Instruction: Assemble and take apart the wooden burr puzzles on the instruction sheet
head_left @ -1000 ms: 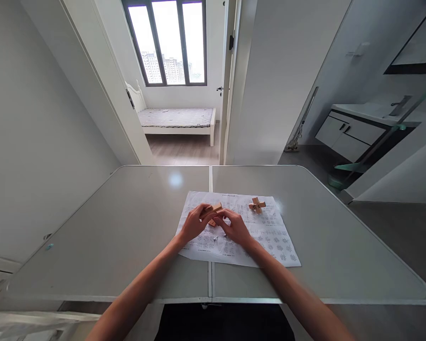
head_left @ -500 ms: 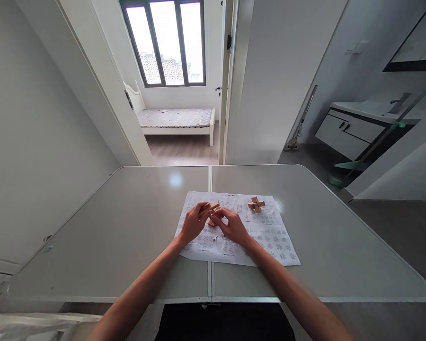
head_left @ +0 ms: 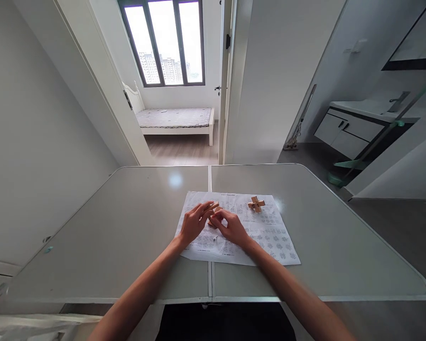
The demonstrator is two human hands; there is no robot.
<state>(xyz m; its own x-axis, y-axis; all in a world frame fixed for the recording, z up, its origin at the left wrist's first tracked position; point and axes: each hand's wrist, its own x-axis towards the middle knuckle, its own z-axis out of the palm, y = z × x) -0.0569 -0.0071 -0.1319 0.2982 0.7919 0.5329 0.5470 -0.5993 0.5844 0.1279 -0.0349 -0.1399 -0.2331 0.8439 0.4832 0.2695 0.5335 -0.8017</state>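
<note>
Your left hand [head_left: 192, 224] is curled with its fingers clamped on wooden pieces [head_left: 213, 205], one end poking out past your fingertips toward the far edge of the printed sheet [head_left: 234, 258]. Your right hand [head_left: 232, 228] meets it there, thumb and forefinger drawn in against the same wood; you hide too much of it to tell whether they grip a piece or only touch it. The pieces are over the sheet's left half, and a small grey item [head_left: 215, 238], too tiny to make out, lies below them, between your wrists. A cross-shaped wooden assembly [head_left: 256, 204] sits near the sheet's far right corner. The sheet itself spans the table's [head_left: 92, 246] middle seam, well in from the left and right edges.
</note>
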